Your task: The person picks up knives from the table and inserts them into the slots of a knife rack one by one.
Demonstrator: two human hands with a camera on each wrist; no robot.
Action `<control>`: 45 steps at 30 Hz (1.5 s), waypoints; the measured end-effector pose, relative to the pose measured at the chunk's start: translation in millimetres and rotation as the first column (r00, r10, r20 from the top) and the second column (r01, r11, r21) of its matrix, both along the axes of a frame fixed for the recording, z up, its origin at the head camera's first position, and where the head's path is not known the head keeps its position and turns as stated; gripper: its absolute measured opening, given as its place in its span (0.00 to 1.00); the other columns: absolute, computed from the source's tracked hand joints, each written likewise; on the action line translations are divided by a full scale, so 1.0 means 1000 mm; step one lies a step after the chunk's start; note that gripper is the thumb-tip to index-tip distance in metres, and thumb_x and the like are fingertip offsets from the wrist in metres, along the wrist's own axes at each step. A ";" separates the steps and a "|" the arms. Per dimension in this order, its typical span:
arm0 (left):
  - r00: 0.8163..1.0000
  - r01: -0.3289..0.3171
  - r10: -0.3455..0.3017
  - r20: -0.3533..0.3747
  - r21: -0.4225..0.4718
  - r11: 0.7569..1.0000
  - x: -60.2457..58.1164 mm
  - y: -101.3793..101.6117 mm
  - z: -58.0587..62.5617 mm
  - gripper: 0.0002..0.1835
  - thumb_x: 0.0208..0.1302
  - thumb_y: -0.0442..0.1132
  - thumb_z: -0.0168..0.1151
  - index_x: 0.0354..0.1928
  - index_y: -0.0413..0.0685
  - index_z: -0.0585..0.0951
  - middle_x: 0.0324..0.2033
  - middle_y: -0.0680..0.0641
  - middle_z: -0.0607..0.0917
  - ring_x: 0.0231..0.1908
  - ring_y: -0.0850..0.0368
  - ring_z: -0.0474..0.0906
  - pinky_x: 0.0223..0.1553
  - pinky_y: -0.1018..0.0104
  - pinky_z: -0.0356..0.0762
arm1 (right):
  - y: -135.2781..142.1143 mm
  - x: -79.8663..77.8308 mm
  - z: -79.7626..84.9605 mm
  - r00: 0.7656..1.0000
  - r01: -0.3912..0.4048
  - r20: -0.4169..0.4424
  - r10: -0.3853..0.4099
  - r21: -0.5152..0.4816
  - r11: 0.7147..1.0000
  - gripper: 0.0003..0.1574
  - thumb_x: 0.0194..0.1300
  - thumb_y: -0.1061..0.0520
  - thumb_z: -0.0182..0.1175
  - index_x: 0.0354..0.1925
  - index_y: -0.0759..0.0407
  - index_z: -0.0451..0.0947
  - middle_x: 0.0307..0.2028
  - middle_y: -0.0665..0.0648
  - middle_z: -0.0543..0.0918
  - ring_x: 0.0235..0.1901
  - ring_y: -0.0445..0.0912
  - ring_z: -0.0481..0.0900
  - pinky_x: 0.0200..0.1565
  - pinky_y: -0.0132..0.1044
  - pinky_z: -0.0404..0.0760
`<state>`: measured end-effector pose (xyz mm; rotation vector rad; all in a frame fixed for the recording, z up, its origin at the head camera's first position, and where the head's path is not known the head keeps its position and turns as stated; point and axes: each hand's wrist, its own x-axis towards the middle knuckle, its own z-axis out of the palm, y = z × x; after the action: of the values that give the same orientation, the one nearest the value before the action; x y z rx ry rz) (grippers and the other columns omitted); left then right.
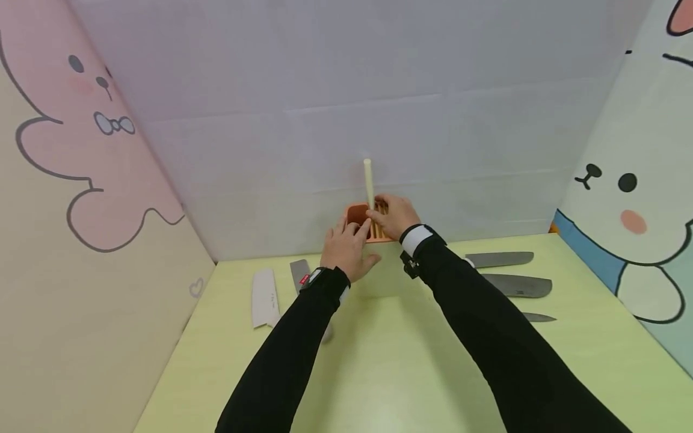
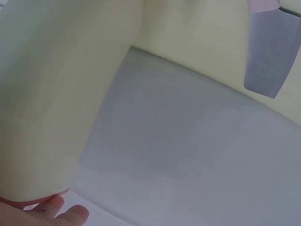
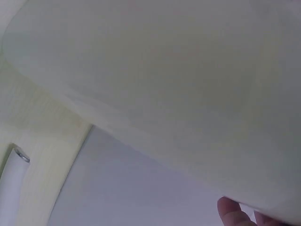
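A pale green knife block (image 1: 379, 278) with an orange slotted top (image 1: 357, 211) stands against the back wall in the head view. A slim cream rod (image 1: 369, 180) rises upright out of it. My left hand (image 1: 346, 248) rests over the left front of the rim, fingers spread and thumb out to the side. In the left wrist view, its fingertips (image 2: 75, 214) lie right at the orange rim. My right hand (image 1: 397, 216) grips the slotted right part of the top, thumb near the rod's base. Its fingers (image 3: 233, 212) show at the block's edge in the right wrist view.
Left of the block lie a broad pale blade (image 1: 264, 297) and a grey-bladed knife (image 1: 299, 273), partly under my left arm. Several more knives lie on the right, including a wide grey blade (image 1: 520, 285), their handles behind my right sleeve. Printed panels close both sides of the table.
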<state>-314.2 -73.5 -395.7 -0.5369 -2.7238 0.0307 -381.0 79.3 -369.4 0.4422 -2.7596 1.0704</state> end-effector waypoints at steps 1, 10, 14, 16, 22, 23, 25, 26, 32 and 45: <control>1.000 -0.003 0.003 0.002 0.004 1.000 0.000 0.002 0.000 0.46 0.56 0.66 0.60 0.72 0.55 0.56 0.56 0.45 0.74 0.66 0.41 0.53 0.62 0.43 0.61 | 0.002 0.001 0.001 1.000 0.000 0.001 0.000 -0.006 1.000 0.31 0.67 0.45 0.56 0.62 0.57 0.67 0.54 0.59 0.76 0.51 0.53 0.72 0.53 0.50 0.74; 0.998 0.005 -0.006 0.056 0.021 1.000 -0.001 0.028 0.000 0.46 0.56 0.66 0.59 0.72 0.56 0.55 0.58 0.45 0.73 0.67 0.42 0.50 0.62 0.40 0.59 | 0.026 0.006 0.003 0.998 0.052 0.020 -0.052 -0.017 0.999 0.34 0.66 0.47 0.58 0.64 0.59 0.63 0.52 0.60 0.76 0.47 0.52 0.74 0.50 0.50 0.77; 0.999 0.023 -0.024 0.048 0.017 1.000 -0.001 0.031 -0.002 0.46 0.56 0.66 0.59 0.72 0.56 0.56 0.58 0.45 0.73 0.67 0.42 0.51 0.62 0.40 0.60 | 0.031 0.009 0.000 0.997 0.070 0.019 -0.069 -0.022 0.997 0.34 0.66 0.46 0.58 0.64 0.60 0.63 0.51 0.60 0.77 0.46 0.52 0.74 0.49 0.50 0.77; 0.998 0.031 -0.032 0.051 0.014 0.999 0.000 0.031 0.000 0.46 0.56 0.66 0.59 0.72 0.56 0.56 0.58 0.45 0.73 0.67 0.41 0.52 0.61 0.41 0.60 | 0.031 0.011 0.001 0.997 0.078 0.018 -0.077 -0.022 0.997 0.34 0.65 0.46 0.58 0.64 0.60 0.64 0.52 0.60 0.76 0.47 0.52 0.74 0.50 0.50 0.77; 0.998 0.032 -0.033 0.063 0.018 0.999 0.002 0.015 0.011 0.46 0.57 0.66 0.59 0.72 0.55 0.56 0.58 0.44 0.73 0.66 0.41 0.52 0.63 0.41 0.58 | 0.025 0.012 0.010 0.999 0.041 0.003 -0.041 -0.051 0.998 0.38 0.66 0.45 0.57 0.67 0.59 0.59 0.60 0.61 0.71 0.55 0.53 0.70 0.55 0.51 0.73; 0.998 0.032 -0.033 0.061 0.020 0.999 0.003 0.012 0.013 0.46 0.57 0.66 0.59 0.72 0.54 0.56 0.58 0.43 0.73 0.66 0.40 0.52 0.63 0.41 0.58 | 0.028 0.012 0.011 0.999 0.032 -0.004 -0.032 -0.060 0.998 0.38 0.67 0.44 0.55 0.68 0.59 0.57 0.61 0.61 0.70 0.56 0.53 0.69 0.55 0.50 0.73; 0.998 0.035 -0.036 0.053 0.021 0.999 0.004 0.006 0.015 0.46 0.57 0.65 0.59 0.72 0.53 0.56 0.58 0.42 0.73 0.66 0.40 0.53 0.63 0.42 0.58 | 0.042 0.015 0.013 1.000 0.019 -0.021 -0.021 -0.084 0.996 0.39 0.69 0.43 0.53 0.69 0.59 0.55 0.63 0.62 0.67 0.59 0.54 0.67 0.57 0.51 0.71; 0.998 0.040 -0.042 0.050 0.025 0.999 0.004 0.004 0.015 0.46 0.57 0.65 0.60 0.72 0.53 0.56 0.57 0.42 0.74 0.66 0.40 0.53 0.63 0.42 0.58 | 0.052 0.016 0.013 0.999 0.021 -0.028 -0.024 -0.092 0.996 0.39 0.69 0.43 0.51 0.69 0.60 0.54 0.64 0.63 0.66 0.60 0.54 0.66 0.57 0.51 0.71; 0.997 0.059 -0.061 0.045 0.058 0.997 0.003 -0.004 0.009 0.46 0.56 0.64 0.61 0.71 0.52 0.57 0.56 0.40 0.74 0.66 0.38 0.53 0.63 0.41 0.57 | 0.133 0.028 -0.001 0.998 0.066 -0.004 -0.066 -0.007 0.998 0.33 0.71 0.47 0.50 0.66 0.63 0.59 0.57 0.67 0.71 0.55 0.57 0.69 0.54 0.54 0.71; 0.997 0.048 -0.054 0.062 0.099 0.994 0.007 -0.007 0.007 0.45 0.56 0.62 0.62 0.71 0.52 0.57 0.57 0.40 0.73 0.66 0.38 0.52 0.64 0.40 0.56 | 0.202 0.061 -0.073 0.979 -0.203 0.136 0.154 0.508 0.837 0.25 0.63 0.54 0.61 0.55 0.65 0.73 0.46 0.66 0.80 0.42 0.57 0.79 0.43 0.50 0.79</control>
<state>-306.9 -80.3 -388.5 -0.5880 -2.7555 -0.1343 -319.8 281.1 -442.0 0.7458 -3.1214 0.3459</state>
